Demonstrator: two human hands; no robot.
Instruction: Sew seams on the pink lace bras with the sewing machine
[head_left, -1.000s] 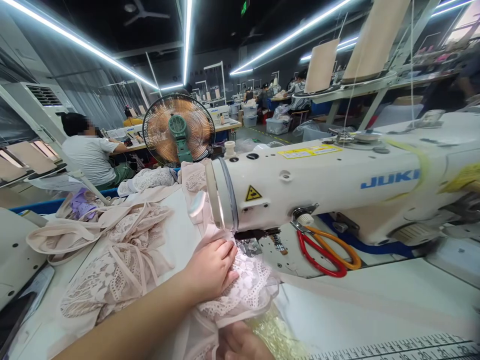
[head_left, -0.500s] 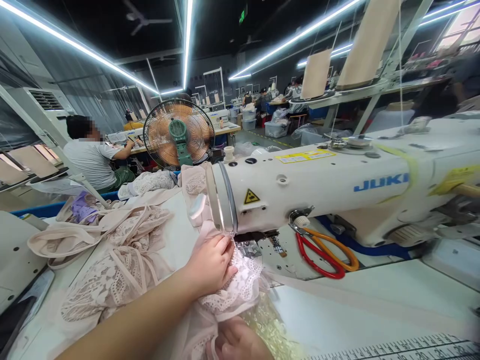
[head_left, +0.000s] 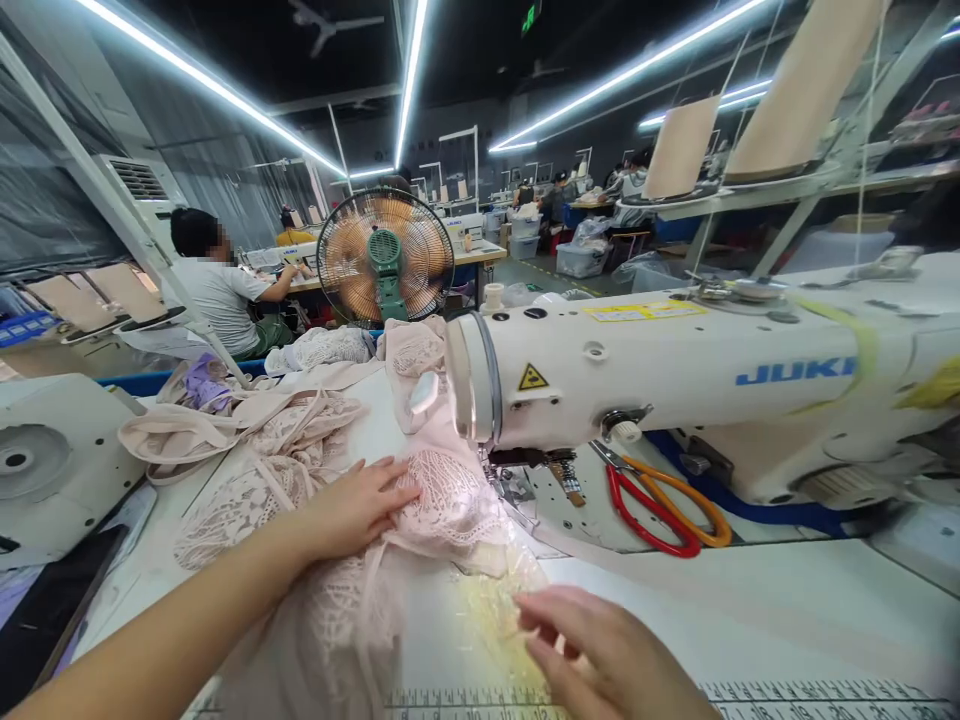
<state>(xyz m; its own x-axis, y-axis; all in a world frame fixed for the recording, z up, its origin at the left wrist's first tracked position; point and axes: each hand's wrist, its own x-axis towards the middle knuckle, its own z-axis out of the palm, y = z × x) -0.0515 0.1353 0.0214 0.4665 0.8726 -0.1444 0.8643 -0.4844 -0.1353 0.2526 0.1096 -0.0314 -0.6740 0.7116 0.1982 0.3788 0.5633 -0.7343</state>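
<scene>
My left hand (head_left: 352, 505) lies flat, fingers spread, on a pink lace garment (head_left: 442, 500) on the sewing table, just left of the needle area (head_left: 501, 478) of a white JUKI sewing machine (head_left: 675, 370). My right hand (head_left: 600, 650) hovers low near the table's front edge, fingers apart, its fingertips at a pale yellow lace piece (head_left: 487, 620). Neither hand grips anything.
Red and orange scissors (head_left: 660, 500) lie under the machine arm. More pink lace garments (head_left: 247, 440) pile up at the left, by another machine (head_left: 52, 460). A fan (head_left: 384, 255) stands behind. A person in a grey shirt (head_left: 221, 295) sits at the back left. A ruler strip (head_left: 825, 695) edges the table.
My left hand has drawn back from the needle and now lies flat on the lace. My right hand has come up into view and opened. The view shifted left.
</scene>
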